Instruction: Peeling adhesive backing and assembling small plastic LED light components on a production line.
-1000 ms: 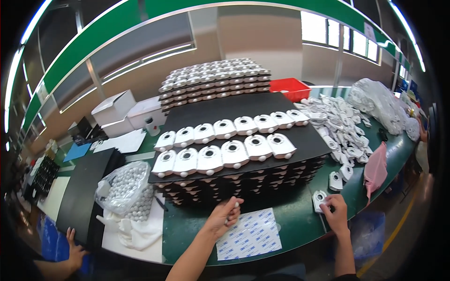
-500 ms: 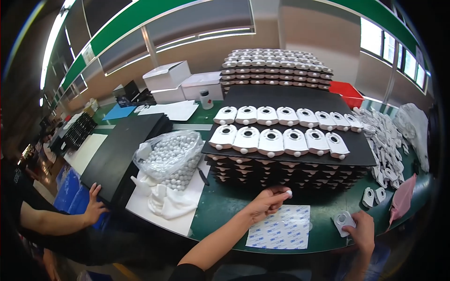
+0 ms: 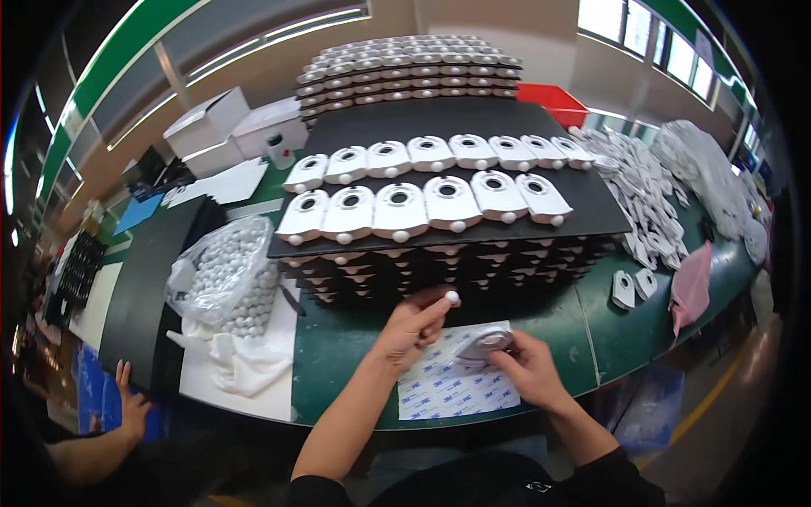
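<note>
White ball [image 3: 452, 297] pinched in left hand [image 3: 410, 328] fingertips just above sticker sheet [image 3: 452, 384] on green table [image 3: 338, 346], right hand [image 3: 528, 369] gripping white plastic housing [image 3: 483, 345] over sheet, stacked black trays [image 3: 448, 245] behind.

Both forearms enter from lower edge, bare below dark sleeves. Left forearm angles up and to the right; left hand [image 3: 411, 325] raised ahead of the right, wrist roughly straight, thumb and forefinger pinched together at the tips, remaining fingers curled loosely beneath. Right forearm angles up and to the left; right hand [image 3: 528, 369] lower and nearer the body, back of hand up, fingers flexed in a grip, thumb pointing toward left hand. Hands near, not touching.
</note>
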Motion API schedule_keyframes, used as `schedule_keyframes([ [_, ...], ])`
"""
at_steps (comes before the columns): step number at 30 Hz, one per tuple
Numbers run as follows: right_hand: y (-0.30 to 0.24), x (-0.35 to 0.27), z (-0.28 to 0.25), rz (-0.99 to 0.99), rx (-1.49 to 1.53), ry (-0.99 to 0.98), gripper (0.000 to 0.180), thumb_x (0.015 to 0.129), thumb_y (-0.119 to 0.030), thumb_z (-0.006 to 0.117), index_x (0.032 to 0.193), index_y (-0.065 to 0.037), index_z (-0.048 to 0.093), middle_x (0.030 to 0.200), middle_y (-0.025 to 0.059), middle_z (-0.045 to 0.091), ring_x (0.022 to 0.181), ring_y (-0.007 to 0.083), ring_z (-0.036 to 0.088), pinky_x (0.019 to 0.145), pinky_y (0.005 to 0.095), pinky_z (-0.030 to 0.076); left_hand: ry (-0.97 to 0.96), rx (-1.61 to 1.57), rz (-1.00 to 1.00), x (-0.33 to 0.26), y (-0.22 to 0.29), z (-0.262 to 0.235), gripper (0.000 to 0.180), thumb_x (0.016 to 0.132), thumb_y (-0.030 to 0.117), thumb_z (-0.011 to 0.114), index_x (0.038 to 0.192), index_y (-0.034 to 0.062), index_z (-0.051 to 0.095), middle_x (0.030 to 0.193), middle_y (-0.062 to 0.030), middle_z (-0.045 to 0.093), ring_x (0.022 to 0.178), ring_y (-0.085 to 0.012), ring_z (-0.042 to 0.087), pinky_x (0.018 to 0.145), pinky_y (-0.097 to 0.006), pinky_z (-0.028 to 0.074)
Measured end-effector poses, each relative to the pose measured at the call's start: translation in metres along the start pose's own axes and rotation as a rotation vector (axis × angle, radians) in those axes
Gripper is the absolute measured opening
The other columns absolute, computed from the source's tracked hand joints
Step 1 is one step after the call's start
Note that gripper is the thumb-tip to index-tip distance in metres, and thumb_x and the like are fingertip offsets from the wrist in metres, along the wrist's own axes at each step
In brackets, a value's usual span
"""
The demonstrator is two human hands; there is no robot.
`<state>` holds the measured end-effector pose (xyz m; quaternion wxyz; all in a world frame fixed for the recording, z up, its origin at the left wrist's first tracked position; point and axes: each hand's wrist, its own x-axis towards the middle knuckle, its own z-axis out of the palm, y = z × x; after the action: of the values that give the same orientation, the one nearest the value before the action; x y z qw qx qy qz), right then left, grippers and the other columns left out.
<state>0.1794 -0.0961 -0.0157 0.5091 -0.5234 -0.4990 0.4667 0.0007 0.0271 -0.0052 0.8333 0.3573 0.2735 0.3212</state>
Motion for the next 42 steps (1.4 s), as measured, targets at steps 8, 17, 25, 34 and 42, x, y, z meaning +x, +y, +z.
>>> schedule_keyframes([
  [8, 0.0, -0.006, 0.014, -0.018, -0.145, -0.011, 0.015, 0.084, -0.006, 0.055, 0.096, 0.001, 0.053, 0.085, 0.0096, 0.061, 0.072, 0.012, 0.057, 0.064, 0.0246, 0.045, -0.003, -0.049, 0.025, 0.0, -0.005, 0.005, 0.021, 0.081, 0.011, 0.061, 0.1, 0.0045, 0.056, 0.089, -0.0043, 0.058, 0.05, -0.0031, 0.032, 0.039, -0.015, 0.024],
  [17, 0.003, -0.006, 0.017, -0.162, -0.327, 0.027, 0.015, 0.081, -0.004, 0.056, 0.094, 0.001, 0.053, 0.081, 0.0122, 0.055, 0.066, 0.023, 0.054, 0.058, 0.0299, 0.043, -0.013, -0.046, 0.02, -0.001, -0.003, 0.007, 0.019, 0.085, 0.015, 0.059, 0.099, 0.0039, 0.057, 0.09, -0.005, 0.058, 0.051, -0.003, 0.032, 0.039, -0.015, 0.024],
  [25, 0.001, -0.004, 0.022, -0.412, -0.568, -0.073, 0.023, 0.074, 0.0, 0.058, 0.096, -0.003, 0.054, 0.082, 0.0123, 0.054, 0.075, 0.0296, 0.053, 0.066, 0.0333, 0.044, -0.055, -0.012, 0.023, 0.001, -0.007, 0.001, 0.022, 0.082, 0.007, 0.059, 0.104, 0.0026, 0.056, 0.088, -0.0037, 0.058, 0.05, -0.0034, 0.032, 0.039, -0.015, 0.024],
  [34, 0.012, 0.004, 0.006, -0.086, 0.542, 0.049, 0.012, 0.09, -0.001, 0.044, 0.101, -0.006, 0.045, 0.101, 0.0071, 0.055, 0.093, 0.014, 0.054, 0.081, 0.0268, 0.044, -0.054, 0.199, 0.003, -0.007, -0.002, 0.018, 0.029, 0.07, 0.003, 0.07, 0.097, 0.0035, 0.056, 0.088, -0.0038, 0.058, 0.05, -0.0028, 0.038, 0.041, -0.016, 0.027],
  [42, 0.007, 0.002, -0.002, 0.07, 0.822, 0.113, 0.012, 0.091, -0.01, 0.045, 0.103, -0.01, 0.046, 0.103, 0.0061, 0.054, 0.098, 0.0156, 0.051, 0.084, 0.0315, 0.042, -0.137, 0.305, 0.011, -0.004, -0.011, 0.024, 0.026, 0.07, -0.001, 0.07, 0.093, 0.0026, 0.06, 0.079, -0.0015, 0.058, 0.058, -0.0008, 0.048, 0.048, -0.015, 0.033],
])
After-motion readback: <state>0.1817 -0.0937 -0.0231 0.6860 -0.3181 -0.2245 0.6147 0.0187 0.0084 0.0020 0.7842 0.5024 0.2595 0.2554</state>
